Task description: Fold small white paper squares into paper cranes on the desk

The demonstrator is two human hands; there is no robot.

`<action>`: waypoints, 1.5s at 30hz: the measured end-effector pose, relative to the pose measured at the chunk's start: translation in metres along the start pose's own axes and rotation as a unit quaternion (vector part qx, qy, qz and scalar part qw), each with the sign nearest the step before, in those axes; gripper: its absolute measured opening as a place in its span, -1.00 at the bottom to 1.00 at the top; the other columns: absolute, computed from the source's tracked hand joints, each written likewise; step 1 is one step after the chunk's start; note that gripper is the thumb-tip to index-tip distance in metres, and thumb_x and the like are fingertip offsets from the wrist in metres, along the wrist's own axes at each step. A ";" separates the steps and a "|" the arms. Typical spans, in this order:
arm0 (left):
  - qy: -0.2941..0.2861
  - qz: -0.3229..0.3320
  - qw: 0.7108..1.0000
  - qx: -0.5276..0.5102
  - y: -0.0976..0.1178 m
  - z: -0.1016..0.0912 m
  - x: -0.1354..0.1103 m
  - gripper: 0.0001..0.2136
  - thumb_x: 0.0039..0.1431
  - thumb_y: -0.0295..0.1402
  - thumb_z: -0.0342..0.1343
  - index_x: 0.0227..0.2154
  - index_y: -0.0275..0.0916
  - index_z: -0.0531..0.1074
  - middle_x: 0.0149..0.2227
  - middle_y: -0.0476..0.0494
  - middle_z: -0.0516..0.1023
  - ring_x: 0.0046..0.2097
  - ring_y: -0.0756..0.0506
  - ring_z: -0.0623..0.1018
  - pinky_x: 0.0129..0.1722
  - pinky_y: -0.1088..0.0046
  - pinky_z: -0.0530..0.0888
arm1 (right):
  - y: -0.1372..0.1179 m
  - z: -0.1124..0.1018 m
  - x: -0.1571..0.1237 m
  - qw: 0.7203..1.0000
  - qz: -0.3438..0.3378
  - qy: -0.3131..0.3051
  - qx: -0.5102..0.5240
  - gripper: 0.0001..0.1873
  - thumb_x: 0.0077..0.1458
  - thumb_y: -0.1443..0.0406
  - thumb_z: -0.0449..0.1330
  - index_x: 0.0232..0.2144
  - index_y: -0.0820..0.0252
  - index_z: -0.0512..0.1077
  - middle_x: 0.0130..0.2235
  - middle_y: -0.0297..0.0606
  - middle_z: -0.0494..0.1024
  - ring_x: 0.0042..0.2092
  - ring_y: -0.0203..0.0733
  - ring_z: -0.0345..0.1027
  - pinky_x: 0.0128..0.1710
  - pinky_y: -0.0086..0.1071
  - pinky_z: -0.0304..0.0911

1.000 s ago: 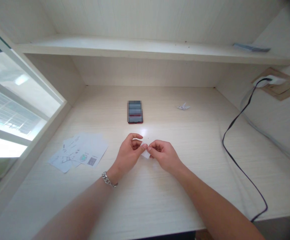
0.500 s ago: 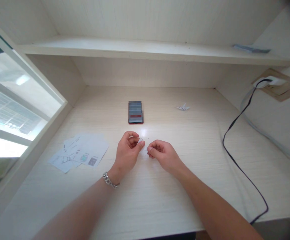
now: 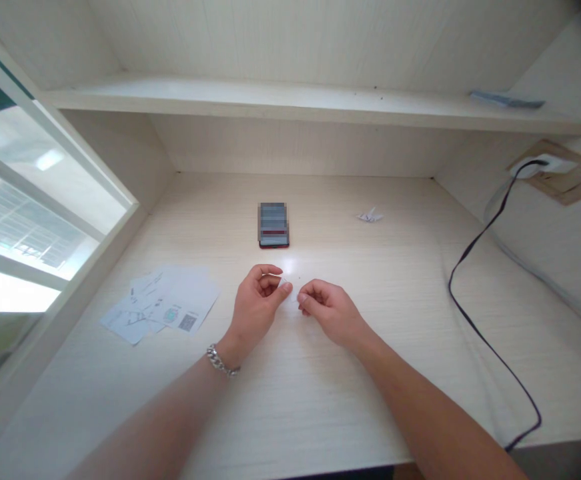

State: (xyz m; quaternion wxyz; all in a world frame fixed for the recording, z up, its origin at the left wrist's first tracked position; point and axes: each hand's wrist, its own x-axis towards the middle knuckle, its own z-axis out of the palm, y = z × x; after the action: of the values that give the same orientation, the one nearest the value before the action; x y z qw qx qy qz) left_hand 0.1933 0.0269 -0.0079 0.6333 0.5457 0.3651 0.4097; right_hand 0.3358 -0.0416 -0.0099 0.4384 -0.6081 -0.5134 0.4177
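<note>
My left hand [image 3: 255, 307] and my right hand [image 3: 327, 310] meet over the middle of the pale wooden desk [image 3: 290, 387]. Both pinch a small white piece of folded paper [image 3: 289, 292] between thumb and fingertips, just above the desk surface. The paper is mostly hidden by my fingers. A silver chain bracelet [image 3: 221, 361] sits on my left wrist.
A phone [image 3: 273, 225] lies flat beyond my hands. A small folded paper figure [image 3: 369, 215] sits at the back right. Several printed sheets [image 3: 163, 310] lie at the left. A black cable [image 3: 480, 280] runs from a wall socket [image 3: 545, 165] across the right side. A shelf [image 3: 290, 100] hangs overhead.
My hands drew slightly apart and the paper between them shows less than a second ago; it looks folded smaller. Hands stayed in the same spot.
</note>
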 end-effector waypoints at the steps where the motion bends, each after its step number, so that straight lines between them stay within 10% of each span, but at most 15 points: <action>1: -0.005 -0.007 1.000 -0.005 -0.001 -0.001 0.000 -0.69 -0.10 -0.40 0.22 -0.26 -0.24 0.30 -0.47 0.01 0.48 -0.42 0.04 0.45 -0.41 0.56 0.33 | 0.000 -0.001 0.000 1.000 0.004 -0.002 -0.005 -0.86 0.05 0.27 0.07 -0.48 0.20 0.34 -0.51 -0.35 0.39 -0.45 -0.30 0.25 -0.43 -0.42 0.17; 12: -0.023 -0.012 1.000 0.001 -0.002 -0.002 0.001 -0.70 -0.09 -0.39 0.21 -0.25 -0.25 0.31 -0.45 -0.04 0.52 -0.38 0.00 0.49 -0.33 0.50 0.39 | 0.000 0.004 0.002 1.000 0.006 0.024 0.008 -0.82 0.05 0.22 0.08 -0.46 0.22 0.35 -0.49 -0.35 0.37 -0.46 -0.32 0.21 -0.48 -0.45 0.12; 24: -0.276 0.029 0.902 0.330 0.016 -0.011 -0.004 -0.85 0.01 -0.44 0.01 -0.50 -0.26 0.48 -0.58 0.01 0.43 -0.51 0.05 0.35 -0.52 0.58 0.24 | -0.017 -0.018 -0.008 0.977 -0.041 -0.132 -0.164 -0.88 0.01 0.37 0.07 -0.51 0.23 0.38 -0.55 -0.40 0.33 -0.50 -0.38 0.12 -0.53 -0.49 0.00; 34: -0.264 -0.061 0.921 0.279 0.012 -0.034 0.012 -0.89 -0.06 -0.44 0.02 -0.52 -0.31 0.44 -0.62 0.01 0.41 -0.55 0.04 0.37 -0.57 0.58 0.25 | -0.014 -0.042 -0.004 0.993 0.009 -0.110 -0.039 -0.87 0.01 0.30 0.09 -0.51 0.25 0.33 -0.55 -0.41 0.24 -0.51 -0.39 0.05 -0.54 -0.48 -0.02; 45: -0.300 -0.020 0.913 0.275 0.013 -0.009 -0.007 -0.86 -0.04 -0.44 0.00 -0.54 -0.29 0.46 -0.61 0.02 0.39 -0.54 0.06 0.33 -0.56 0.59 0.22 | -0.019 -0.024 -0.008 0.978 0.002 -0.175 -0.110 -0.91 -0.06 0.38 0.08 -0.53 0.25 0.38 -0.58 -0.41 0.29 -0.52 -0.39 0.10 -0.55 -0.50 0.00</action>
State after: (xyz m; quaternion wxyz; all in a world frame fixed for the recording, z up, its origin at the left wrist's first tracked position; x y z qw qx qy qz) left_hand 0.1809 0.0244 0.0034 0.5459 0.7881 0.2670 0.0981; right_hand 0.3527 -0.0500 0.0153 0.2716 -0.5713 -0.6238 0.4590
